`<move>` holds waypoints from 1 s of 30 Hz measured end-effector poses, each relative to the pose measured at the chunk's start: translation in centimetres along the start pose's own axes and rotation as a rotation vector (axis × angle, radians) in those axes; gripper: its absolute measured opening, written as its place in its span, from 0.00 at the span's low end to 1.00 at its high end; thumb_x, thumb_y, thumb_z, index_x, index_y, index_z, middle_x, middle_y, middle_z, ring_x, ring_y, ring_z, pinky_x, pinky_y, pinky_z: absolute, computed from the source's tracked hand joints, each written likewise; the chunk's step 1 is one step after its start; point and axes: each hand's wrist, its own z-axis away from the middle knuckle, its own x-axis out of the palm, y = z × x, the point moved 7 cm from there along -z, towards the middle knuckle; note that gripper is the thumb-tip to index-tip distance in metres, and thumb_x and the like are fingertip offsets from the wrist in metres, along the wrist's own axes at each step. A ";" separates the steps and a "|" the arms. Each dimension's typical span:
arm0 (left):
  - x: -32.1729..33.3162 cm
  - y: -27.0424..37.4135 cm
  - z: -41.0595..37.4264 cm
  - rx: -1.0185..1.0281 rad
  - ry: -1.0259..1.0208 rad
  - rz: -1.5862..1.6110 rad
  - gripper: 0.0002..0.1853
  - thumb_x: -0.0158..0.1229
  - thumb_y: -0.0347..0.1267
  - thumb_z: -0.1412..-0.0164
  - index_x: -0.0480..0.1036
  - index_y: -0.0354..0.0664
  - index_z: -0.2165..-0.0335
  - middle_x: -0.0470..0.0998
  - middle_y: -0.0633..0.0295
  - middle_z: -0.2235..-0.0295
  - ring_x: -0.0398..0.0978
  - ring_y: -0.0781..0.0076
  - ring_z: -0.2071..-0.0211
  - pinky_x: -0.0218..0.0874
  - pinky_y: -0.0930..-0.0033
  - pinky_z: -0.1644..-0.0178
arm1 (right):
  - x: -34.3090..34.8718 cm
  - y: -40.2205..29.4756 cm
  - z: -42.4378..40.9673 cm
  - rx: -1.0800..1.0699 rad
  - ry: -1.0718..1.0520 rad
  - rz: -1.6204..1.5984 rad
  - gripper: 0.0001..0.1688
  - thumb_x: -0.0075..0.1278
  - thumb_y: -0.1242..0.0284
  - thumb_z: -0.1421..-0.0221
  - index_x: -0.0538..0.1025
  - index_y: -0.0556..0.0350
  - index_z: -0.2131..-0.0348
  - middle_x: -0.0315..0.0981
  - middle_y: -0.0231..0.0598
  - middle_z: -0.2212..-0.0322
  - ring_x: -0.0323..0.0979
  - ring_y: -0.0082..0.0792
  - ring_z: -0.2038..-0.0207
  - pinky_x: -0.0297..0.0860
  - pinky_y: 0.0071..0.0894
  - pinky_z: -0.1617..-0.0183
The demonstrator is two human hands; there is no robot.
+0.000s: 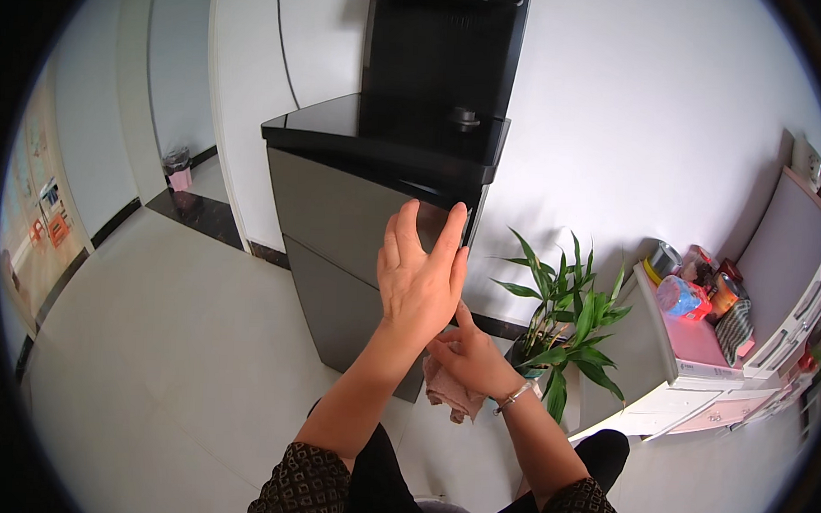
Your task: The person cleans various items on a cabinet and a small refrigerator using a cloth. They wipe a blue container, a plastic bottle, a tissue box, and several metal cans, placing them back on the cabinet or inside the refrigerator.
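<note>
A black and grey floor-standing water dispenser (pixel 330 213) stands before me against the white wall. My left hand (pixel 420 277) is raised in front of its upper door panel near the right edge, fingers spread and holding nothing; whether the fingertips touch the panel I cannot tell. Lower and to the right, my right hand (pixel 471 360) holds a crumpled pink cloth (pixel 452 393), which hangs below the palm. The right index finger points up beside the left wrist. A bracelet (pixel 514 398) circles the right wrist. A round black knob-like part (pixel 464 117) sits on the dispenser's glossy top.
A potted green plant (pixel 578 323) stands right of the dispenser. Farther right, a white and pink cabinet (pixel 699 344) bears tins, packages and a striped cloth. A pink bin (pixel 180 178) with a black liner stands beyond the doorway at left. A cable (pixel 285 55) runs down the wall.
</note>
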 end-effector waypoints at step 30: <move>6.6 2.7 11.8 -0.461 -0.948 0.848 0.14 0.49 0.30 0.45 0.67 0.34 0.60 0.68 0.52 0.58 0.67 0.66 0.59 0.58 0.70 0.56 | -1.2 2.1 5.4 -0.212 -0.353 -0.189 0.11 0.47 0.67 0.52 0.75 0.55 0.74 0.71 0.41 0.81 0.69 0.42 0.78 0.65 0.34 0.72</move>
